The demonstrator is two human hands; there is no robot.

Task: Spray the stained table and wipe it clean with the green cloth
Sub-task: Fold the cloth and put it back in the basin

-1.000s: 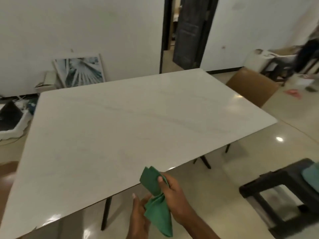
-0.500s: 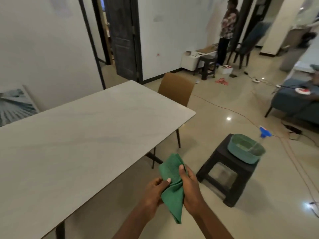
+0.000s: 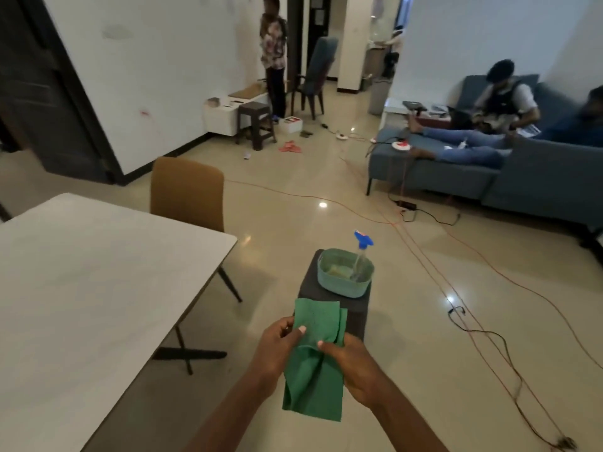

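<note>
while both hands are busy with the green cloth (image 3: 315, 363), nothing is being wiped – the cloth hangs in the air off the table's (image 3: 98, 272) corner, over the floor. left hand (image 3: 277, 344) pinches it from the left with the thumb on top, right hand (image 3: 355, 367) pinches the folded middle from the right, thumb tip pressed into the fabric – looks like folding or squaring it into a pad, judging by the doubled top edge. the table sits to the left, top bare where visible, no stain readable from here. spray bottle (image 3: 360, 256) stands upright inside a teal basin (image 3: 346, 275) on a dark stool (image 3: 336, 305) just ahead of the hands, probably parked there as the supply spot. view faces the stool, so likely heading to the basin, either to fetch the bottle or drop the cloth; can't tell which. a brown chair (image 3: 187, 190) is tucked at the table's far end.
</note>
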